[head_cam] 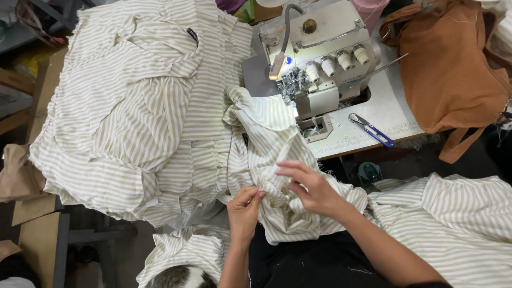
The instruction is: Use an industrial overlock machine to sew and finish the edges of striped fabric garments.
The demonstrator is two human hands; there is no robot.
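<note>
Head view: left hand (244,209) and right hand (312,188) each pinch striped fabric (277,160) in their grip.

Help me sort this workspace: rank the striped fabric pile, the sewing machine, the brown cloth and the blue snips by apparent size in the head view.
1. striped fabric pile
2. brown cloth and sewing machine: similar in apparent size, so unranked
3. blue snips
</note>
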